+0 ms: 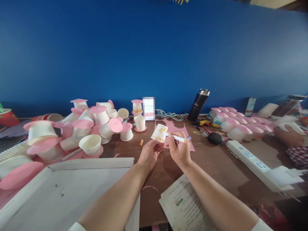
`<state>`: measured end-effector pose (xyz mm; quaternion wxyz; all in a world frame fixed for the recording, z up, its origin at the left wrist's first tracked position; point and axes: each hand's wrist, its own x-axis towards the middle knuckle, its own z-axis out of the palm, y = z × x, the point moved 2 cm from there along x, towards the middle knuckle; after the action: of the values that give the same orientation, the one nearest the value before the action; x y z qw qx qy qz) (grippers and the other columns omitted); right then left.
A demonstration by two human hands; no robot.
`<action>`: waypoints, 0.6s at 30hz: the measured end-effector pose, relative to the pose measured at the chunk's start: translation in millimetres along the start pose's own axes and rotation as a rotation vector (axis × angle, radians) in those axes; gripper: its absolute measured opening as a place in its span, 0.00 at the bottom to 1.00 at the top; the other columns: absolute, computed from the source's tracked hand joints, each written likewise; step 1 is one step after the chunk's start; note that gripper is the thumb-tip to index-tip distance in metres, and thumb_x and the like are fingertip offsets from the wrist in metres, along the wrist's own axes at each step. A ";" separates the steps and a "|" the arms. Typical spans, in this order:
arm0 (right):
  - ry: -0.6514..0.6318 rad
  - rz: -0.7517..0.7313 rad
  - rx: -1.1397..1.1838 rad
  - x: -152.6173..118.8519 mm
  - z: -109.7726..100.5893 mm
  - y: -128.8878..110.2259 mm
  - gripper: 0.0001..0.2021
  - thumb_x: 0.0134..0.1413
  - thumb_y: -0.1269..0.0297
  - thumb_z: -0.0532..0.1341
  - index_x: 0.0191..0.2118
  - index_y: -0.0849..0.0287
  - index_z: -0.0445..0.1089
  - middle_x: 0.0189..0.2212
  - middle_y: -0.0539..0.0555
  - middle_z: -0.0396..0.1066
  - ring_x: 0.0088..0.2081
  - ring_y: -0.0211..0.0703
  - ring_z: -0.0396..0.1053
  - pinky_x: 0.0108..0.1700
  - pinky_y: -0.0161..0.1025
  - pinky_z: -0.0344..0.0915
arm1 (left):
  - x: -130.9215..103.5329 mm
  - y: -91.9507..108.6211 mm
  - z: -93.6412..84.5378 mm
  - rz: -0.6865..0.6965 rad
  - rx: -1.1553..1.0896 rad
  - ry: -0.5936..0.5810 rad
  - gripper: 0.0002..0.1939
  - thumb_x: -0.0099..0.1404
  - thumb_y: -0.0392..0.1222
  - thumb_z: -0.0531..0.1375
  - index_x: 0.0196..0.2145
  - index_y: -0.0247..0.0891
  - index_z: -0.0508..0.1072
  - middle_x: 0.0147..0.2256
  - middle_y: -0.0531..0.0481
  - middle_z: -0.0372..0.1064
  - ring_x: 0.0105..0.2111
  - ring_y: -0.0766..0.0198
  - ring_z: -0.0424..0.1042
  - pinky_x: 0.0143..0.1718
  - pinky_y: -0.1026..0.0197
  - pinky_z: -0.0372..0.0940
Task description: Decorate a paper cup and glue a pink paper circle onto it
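My left hand (151, 152) grips a small white paper cup (159, 132) with yellow-orange drawings on its side. In my right hand (179, 149) is a white marker (176, 137), its tip at the cup's surface and an orange end pointing right. Under and behind the hands lies a cut pink paper sheet (190, 141). An orange pen cap (141, 142) rests on the table to the left. Behind it, a white cup (140, 122) stands on a pink disc, near a decorated cup with a pink top (137, 107).
Many pink-and-white cups (83, 128) pile up at left, behind a white box lid (72, 192). A phone (149, 109), black bottle (198, 104), black mouse (215, 138), power strip (250, 163) and printed papers (184, 205) lie around. Another person's hand (288, 136) shows at right.
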<state>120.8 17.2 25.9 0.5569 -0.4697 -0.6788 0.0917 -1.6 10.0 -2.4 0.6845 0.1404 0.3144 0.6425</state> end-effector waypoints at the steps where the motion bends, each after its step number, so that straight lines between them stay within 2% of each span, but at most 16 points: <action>1: 0.002 -0.001 0.000 0.1 0.0 0.0 0.08 0.58 0.60 0.56 0.38 0.59 0.66 0.27 0.54 0.72 0.28 0.42 0.73 0.28 0.35 0.67 | 0.0 0.1 0.0 0.001 -0.001 0.001 0.01 0.57 0.31 0.61 0.28 0.31 0.72 0.23 0.48 0.70 0.26 0.69 0.71 0.32 0.66 0.69; 18: -0.049 -0.038 0.051 -1.3 0.2 -0.2 0.07 0.59 0.62 0.55 0.39 0.58 0.65 0.26 0.53 0.72 0.25 0.40 0.71 0.30 0.36 0.68 | -1.2 -0.9 0.8 -0.001 0.051 -0.037 0.02 0.53 0.32 0.63 0.26 0.31 0.72 0.24 0.48 0.71 0.26 0.69 0.70 0.33 0.67 0.67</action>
<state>120.5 16.2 25.1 0.5535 -0.4400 -0.6985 0.1098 -0.4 8.9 -2.0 0.6867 0.1693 0.3181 0.6314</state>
